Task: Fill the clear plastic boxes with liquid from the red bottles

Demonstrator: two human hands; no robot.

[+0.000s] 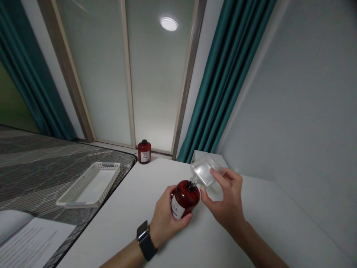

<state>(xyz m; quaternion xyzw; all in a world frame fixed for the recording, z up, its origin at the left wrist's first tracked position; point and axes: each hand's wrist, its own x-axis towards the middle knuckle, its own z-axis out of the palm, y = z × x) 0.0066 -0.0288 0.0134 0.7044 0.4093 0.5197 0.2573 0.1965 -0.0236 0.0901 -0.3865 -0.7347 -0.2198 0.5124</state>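
Observation:
My left hand (166, 214) is wrapped round a dark red bottle (186, 197) with a white label, holding it on or just above the white table (122, 223); which of the two I cannot tell. The bottle's mouth is uncapped. In my right hand (227, 197) is a clear bottle (205, 171), tipped so that its narrow neck meets the mouth of the red one. Whether liquid runs between them is too small to make out. Farther back on the table stands a second dark red bottle (144, 152), upright with a black cap.
Left of the white table, a white perforated basket (107, 186) rests on a grey patterned surface (47, 163). An open book (36, 238) lies at the lower left. Behind the clear bottle is a white box (220, 159). Teal curtains (220, 74) and frosted glass doors (158, 85) stand beyond.

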